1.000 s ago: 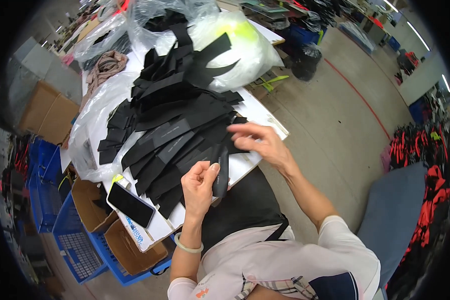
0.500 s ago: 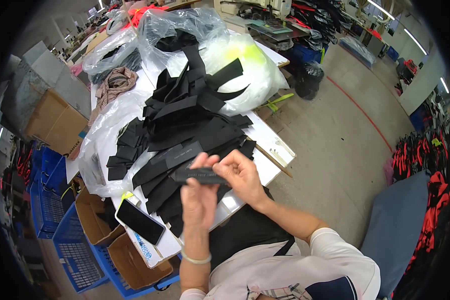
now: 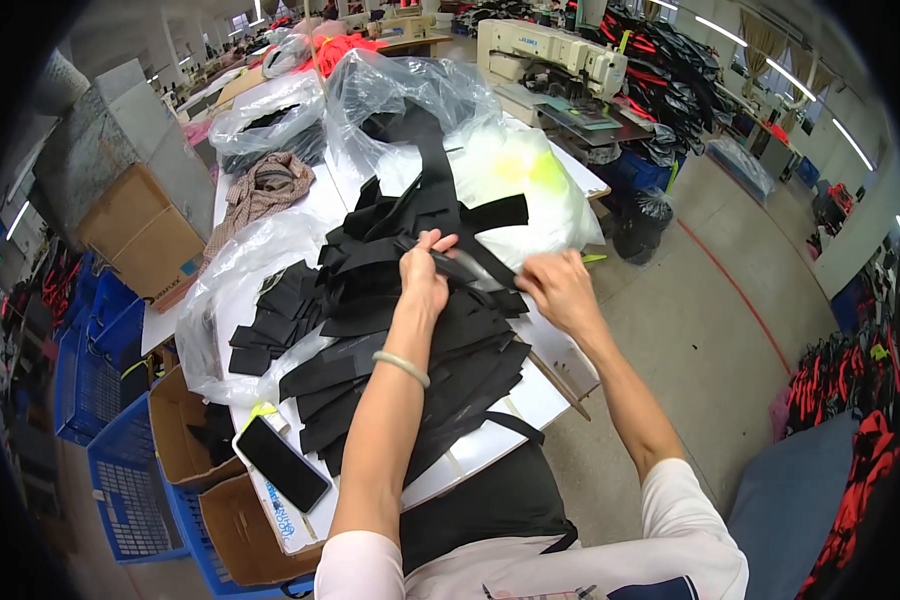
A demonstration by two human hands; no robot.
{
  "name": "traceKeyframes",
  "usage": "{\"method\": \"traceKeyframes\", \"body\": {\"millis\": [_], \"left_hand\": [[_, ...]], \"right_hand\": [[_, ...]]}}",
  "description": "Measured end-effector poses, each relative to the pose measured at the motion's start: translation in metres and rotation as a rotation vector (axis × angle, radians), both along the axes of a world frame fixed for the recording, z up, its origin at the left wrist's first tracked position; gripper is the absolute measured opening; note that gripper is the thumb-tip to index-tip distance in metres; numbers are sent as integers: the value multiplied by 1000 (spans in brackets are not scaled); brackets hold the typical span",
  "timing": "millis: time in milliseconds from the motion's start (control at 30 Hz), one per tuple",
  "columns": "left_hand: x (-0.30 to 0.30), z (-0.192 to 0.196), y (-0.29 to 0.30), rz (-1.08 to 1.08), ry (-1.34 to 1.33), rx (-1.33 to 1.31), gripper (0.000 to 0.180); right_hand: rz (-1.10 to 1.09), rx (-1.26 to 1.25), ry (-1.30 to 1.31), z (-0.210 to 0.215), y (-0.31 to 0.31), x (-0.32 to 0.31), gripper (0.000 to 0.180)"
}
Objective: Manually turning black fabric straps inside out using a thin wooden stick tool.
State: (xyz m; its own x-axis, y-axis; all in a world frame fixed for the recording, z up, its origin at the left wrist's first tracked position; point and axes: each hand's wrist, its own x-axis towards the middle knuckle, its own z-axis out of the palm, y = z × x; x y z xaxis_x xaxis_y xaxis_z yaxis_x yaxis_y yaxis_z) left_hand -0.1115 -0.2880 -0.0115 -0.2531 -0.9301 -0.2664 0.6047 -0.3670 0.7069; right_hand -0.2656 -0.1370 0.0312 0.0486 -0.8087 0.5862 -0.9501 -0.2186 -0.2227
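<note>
My left hand (image 3: pixel 427 272) reaches over a heap of black fabric strips (image 3: pixel 410 345) on the white table, its fingers closed on a black fabric strip (image 3: pixel 458 268). To its right my right hand (image 3: pixel 564 290), slightly blurred, is closed around the other end of a dark strip that stretches between both hands. Beyond them, longer black strips (image 3: pixel 438 175) lie loosely piled against a white plastic bag (image 3: pixel 530 185). Smaller black pieces (image 3: pixel 270 318) sit in a fanned stack left of the heap, partly on clear plastic.
A phone (image 3: pixel 282 463) lies at the table's near left corner. Blue crates (image 3: pixel 130 490) and open cardboard boxes (image 3: pixel 240 530) stand below that side. A wooden stick (image 3: pixel 560 385) juts past the right edge. A sewing machine (image 3: pixel 550 50) stands farther back.
Both hands have moved away from my body, over the far part of the heap, and spread apart. The labelled black piece held close before is no longer between them; a longer strip is.
</note>
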Motion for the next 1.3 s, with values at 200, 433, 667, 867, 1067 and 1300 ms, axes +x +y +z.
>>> {"method": "traceKeyframes", "body": {"millis": [200,433,667,867,1067,1300], "left_hand": [[-11,-6,-27,70,-66,-17,36],[11,31,120,-191,188,-75,30],[10,11,190,-396,375,14,35],[52,6,252,-336,15,-283,35],[86,-24,328,-401,-115,-189,39],[103,-15,324,-185,-312,-358,35]], "right_hand": [[59,334,-644,13,114,-35,15],[28,297,-932,-13,138,-53,12],[90,367,-1085,-17,182,-24,9],[-6,709,-1258,-54,257,-24,14],[109,399,-1172,-49,190,64,18],[141,515,-1098,-42,178,87,9]]}}
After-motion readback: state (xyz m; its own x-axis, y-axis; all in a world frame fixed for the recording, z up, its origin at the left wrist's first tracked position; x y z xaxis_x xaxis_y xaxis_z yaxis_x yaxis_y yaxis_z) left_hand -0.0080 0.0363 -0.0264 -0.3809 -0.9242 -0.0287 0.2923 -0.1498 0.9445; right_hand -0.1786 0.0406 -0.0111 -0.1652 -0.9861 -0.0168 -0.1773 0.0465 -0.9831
